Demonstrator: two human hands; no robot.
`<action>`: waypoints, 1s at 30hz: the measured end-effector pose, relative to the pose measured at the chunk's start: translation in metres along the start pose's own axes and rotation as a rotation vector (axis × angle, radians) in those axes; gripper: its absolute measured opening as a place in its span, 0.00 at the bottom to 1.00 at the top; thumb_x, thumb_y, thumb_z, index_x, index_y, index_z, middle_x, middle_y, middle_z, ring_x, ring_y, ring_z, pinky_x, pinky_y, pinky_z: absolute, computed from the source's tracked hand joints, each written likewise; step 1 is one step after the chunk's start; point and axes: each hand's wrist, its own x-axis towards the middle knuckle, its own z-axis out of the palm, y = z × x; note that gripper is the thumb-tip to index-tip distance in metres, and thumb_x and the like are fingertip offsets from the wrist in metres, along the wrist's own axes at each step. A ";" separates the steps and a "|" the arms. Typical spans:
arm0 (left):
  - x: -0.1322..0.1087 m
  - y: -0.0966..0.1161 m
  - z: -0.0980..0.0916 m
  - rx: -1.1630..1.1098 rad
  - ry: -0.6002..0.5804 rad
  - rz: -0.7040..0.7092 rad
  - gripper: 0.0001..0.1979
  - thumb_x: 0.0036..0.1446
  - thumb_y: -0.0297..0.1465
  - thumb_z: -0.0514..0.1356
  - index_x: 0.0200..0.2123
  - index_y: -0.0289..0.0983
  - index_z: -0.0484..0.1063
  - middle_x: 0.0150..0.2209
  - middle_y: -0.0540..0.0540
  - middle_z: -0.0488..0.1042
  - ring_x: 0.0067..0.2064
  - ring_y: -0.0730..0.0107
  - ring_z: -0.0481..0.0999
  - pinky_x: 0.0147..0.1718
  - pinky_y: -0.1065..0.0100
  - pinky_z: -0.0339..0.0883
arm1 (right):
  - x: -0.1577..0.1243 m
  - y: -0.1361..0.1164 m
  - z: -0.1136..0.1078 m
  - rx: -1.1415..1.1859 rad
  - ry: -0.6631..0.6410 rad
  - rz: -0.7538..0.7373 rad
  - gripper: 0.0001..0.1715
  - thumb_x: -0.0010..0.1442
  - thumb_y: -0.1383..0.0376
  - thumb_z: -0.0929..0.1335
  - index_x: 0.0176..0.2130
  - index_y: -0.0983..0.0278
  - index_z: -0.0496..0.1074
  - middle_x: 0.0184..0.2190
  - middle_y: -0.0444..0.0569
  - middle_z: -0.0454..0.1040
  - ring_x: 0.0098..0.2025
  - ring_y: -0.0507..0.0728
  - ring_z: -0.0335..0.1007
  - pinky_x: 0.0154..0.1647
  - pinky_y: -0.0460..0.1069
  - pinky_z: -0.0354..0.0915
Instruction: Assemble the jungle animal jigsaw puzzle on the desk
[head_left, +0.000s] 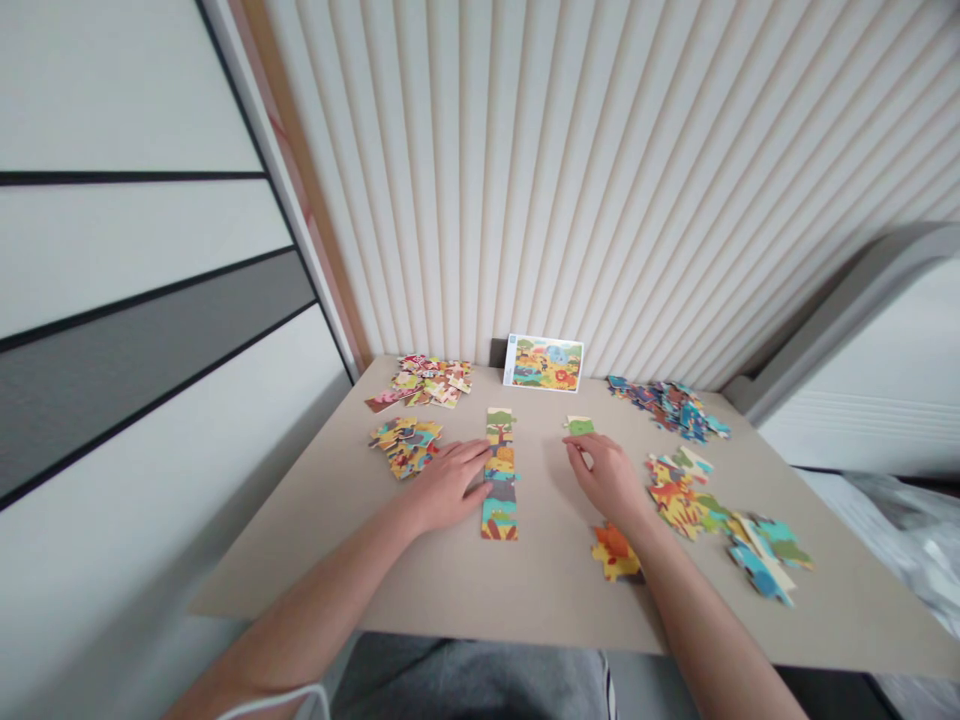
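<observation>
A column of joined puzzle pieces (500, 470) lies upright in the middle of the beige table (525, 590). My left hand (448, 482) rests flat on the table with its fingers spread, touching the column's left edge. My right hand (609, 473) lies right of the column, fingers curled onto a pale piece beneath the fingertips, just below a small green piece (580, 425). An orange and yellow piece (613, 552) lies beside my right wrist.
A picture card (543, 362) leans on the ribbed wall at the back. Loose piece piles lie at back left (429, 380), left (405, 444), back right (667, 404) and right (679, 492), with blue pieces (765, 555) nearer the right edge.
</observation>
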 end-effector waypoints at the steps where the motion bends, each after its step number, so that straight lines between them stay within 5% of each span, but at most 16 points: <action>1: 0.000 0.000 -0.001 -0.002 -0.005 0.002 0.25 0.67 0.38 0.57 0.65 0.40 0.65 0.66 0.40 0.66 0.66 0.54 0.65 0.65 0.50 0.59 | 0.000 0.000 0.001 0.000 -0.005 0.008 0.16 0.70 0.63 0.62 0.46 0.61 0.79 0.43 0.52 0.81 0.46 0.60 0.76 0.51 0.52 0.67; 30: -0.001 0.004 -0.006 0.008 -0.031 0.002 0.24 0.68 0.37 0.56 0.64 0.38 0.65 0.66 0.39 0.66 0.67 0.54 0.64 0.66 0.50 0.58 | -0.003 -0.008 -0.005 0.029 -0.086 0.025 0.17 0.71 0.60 0.62 0.45 0.61 0.79 0.42 0.51 0.81 0.45 0.59 0.77 0.50 0.52 0.68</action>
